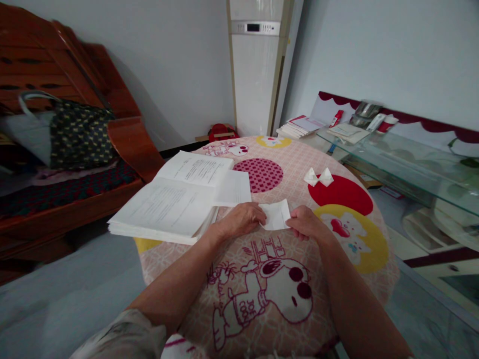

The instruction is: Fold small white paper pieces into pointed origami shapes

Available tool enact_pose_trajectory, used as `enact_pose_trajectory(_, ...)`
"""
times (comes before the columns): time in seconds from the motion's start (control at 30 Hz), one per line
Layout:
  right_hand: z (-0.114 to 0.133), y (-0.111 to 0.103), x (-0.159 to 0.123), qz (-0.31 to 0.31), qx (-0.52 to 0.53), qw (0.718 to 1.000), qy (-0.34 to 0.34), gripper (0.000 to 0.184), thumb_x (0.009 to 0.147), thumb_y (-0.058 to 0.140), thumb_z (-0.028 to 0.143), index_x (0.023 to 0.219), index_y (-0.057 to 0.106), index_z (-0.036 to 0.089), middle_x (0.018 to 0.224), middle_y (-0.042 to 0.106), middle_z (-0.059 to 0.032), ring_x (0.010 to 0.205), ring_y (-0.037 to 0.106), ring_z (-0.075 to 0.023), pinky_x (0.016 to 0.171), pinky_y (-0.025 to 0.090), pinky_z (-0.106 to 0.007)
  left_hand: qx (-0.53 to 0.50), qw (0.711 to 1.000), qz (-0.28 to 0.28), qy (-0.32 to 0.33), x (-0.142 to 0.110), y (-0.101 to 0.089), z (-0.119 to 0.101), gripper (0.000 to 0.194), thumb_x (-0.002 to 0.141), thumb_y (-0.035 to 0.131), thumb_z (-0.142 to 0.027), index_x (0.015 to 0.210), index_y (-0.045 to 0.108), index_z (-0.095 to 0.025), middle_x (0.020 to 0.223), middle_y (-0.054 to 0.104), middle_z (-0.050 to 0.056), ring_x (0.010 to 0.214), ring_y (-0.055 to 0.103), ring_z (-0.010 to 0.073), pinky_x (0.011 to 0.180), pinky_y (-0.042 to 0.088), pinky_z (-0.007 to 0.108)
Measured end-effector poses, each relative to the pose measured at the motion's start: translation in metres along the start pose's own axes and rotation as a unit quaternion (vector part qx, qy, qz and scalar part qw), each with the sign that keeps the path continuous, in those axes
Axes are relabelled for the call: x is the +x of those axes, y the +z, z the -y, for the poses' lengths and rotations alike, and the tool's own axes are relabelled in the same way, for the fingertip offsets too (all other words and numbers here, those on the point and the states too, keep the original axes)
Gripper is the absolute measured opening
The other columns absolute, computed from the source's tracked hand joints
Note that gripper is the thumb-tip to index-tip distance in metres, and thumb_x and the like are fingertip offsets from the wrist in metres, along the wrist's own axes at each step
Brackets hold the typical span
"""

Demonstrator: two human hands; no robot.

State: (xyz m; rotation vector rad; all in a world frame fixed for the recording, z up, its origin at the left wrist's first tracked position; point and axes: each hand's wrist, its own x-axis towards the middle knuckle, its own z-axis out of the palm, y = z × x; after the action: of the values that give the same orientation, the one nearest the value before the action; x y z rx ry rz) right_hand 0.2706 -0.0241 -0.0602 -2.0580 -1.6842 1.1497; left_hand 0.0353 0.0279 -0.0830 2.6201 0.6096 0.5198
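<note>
A small creased sheet of white paper (275, 215) is stretched between my two hands above the round table. My left hand (246, 218) grips its left edge with the fingers curled. At the right edge, my right hand (305, 223) pinches the paper between thumb and fingers. Two folded white paper shapes (318, 177), pointed at the top, stand farther back on the cloth near a red circle. To the left lies an open book (170, 194) with printed pages, and a loose printed sheet (234, 188) sticks out by its right side.
A patterned tablecloth (258, 309) covers the round table. On the right stands a glass-topped cabinet (411, 164) bearing papers, a red cup (387, 123) and metal containers. A wooden bench (129, 142) with a bag (80, 132) is at left; a tall air conditioner (256, 80) stands behind.
</note>
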Motion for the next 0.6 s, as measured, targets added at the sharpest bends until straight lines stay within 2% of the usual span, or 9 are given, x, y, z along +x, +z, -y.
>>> enact_pose_trajectory(0.07, 0.001, -0.005, -0.005, -0.011, -0.095, 0.995, -0.012, 0.025, 0.077, 0.062, 0.018, 0.053, 0.055, 0.017, 0.045, 0.058, -0.0032, 0.043, 0.054, -0.014, 0.045, 0.036, -0.024, -0.008, 1.0, 0.023, -0.003, 0.001, 0.001, -0.001, 0.028, 0.079, 0.058, 0.001, 0.085, 0.077, -0.018, 0.097, 0.078, 0.004, 0.095, 0.071, 0.0173, 0.093, 0.054, 0.031)
enact_pose_trajectory(0.17, 0.001, -0.009, -0.007, -0.093, -0.223, 0.97, -0.021, 0.021, 0.077, 0.071, 0.027, 0.061, 0.063, 0.017, 0.063, 0.066, -0.0085, 0.063, 0.062, -0.0192, 0.056, 0.038, -0.028, -0.011, 0.999, 0.033, -0.006, 0.001, 0.002, -0.001, 0.028, 0.079, 0.059, 0.0, 0.088, 0.077, -0.019, 0.102, 0.078, 0.004, 0.097, 0.071, 0.0177, 0.087, 0.055, 0.028)
enact_pose_trajectory(0.23, 0.001, -0.009, -0.005, -0.152, -0.26, 0.952, -0.05, 0.017, 0.079, 0.071, 0.028, 0.068, 0.068, 0.016, 0.074, 0.07, -0.0104, 0.073, 0.064, -0.0214, 0.062, 0.039, -0.029, -0.014, 0.999, 0.035, -0.004, 0.001, 0.001, 0.0, 0.028, 0.079, 0.059, 0.0, 0.089, 0.078, -0.019, 0.103, 0.078, 0.004, 0.098, 0.071, 0.0178, 0.086, 0.054, 0.028)
enact_pose_trajectory(0.27, 0.001, -0.008, -0.004, -0.164, -0.261, 0.947, -0.086, 0.015, 0.082, 0.069, 0.026, 0.071, 0.07, 0.016, 0.076, 0.07, -0.0101, 0.074, 0.063, -0.0213, 0.064, 0.039, -0.03, -0.017, 0.999, 0.038, 0.0, 0.0, 0.001, 0.001, 0.028, 0.08, 0.059, -0.001, 0.09, 0.078, -0.019, 0.103, 0.078, 0.005, 0.098, 0.071, 0.0178, 0.086, 0.054, 0.028)
enact_pose_trajectory(0.37, 0.002, 0.001, -0.001, -0.142, -0.231, 0.928, -0.256, 0.016, 0.087, 0.059, 0.017, 0.08, 0.073, 0.016, 0.081, 0.07, -0.0079, 0.077, 0.062, -0.0193, 0.07, 0.041, -0.029, -0.027, 0.999, 0.04, 0.002, 0.0, 0.0, 0.003, 0.028, 0.081, 0.058, -0.002, 0.091, 0.079, -0.018, 0.104, 0.078, 0.005, 0.099, 0.072, 0.018, 0.087, 0.054, 0.028)
enact_pose_trajectory(0.43, 0.003, 0.008, 0.0, -0.132, -0.231, 0.904, -0.335, 0.019, 0.088, 0.056, 0.012, 0.087, 0.074, 0.016, 0.088, 0.07, -0.0084, 0.082, 0.062, -0.0194, 0.073, 0.042, -0.029, -0.029, 0.999, 0.039, 0.0, 0.0, 0.0, 0.003, 0.028, 0.08, 0.058, -0.002, 0.092, 0.079, -0.018, 0.105, 0.078, 0.006, 0.099, 0.072, 0.0183, 0.088, 0.054, 0.028)
enact_pose_trajectory(0.6, 0.0, 0.022, -0.001, -0.083, -0.278, 0.873, -0.393, 0.023, 0.088, 0.052, 0.006, 0.089, 0.073, 0.015, 0.091, 0.068, -0.0104, 0.087, 0.06, -0.0214, 0.076, 0.045, -0.031, -0.03, 0.999, 0.039, 0.004, -0.002, 0.0, 0.007, 0.032, 0.078, 0.057, -0.001, 0.092, 0.079, -0.02, 0.103, 0.078, 0.004, 0.097, 0.072, 0.0172, 0.087, 0.054, 0.028)
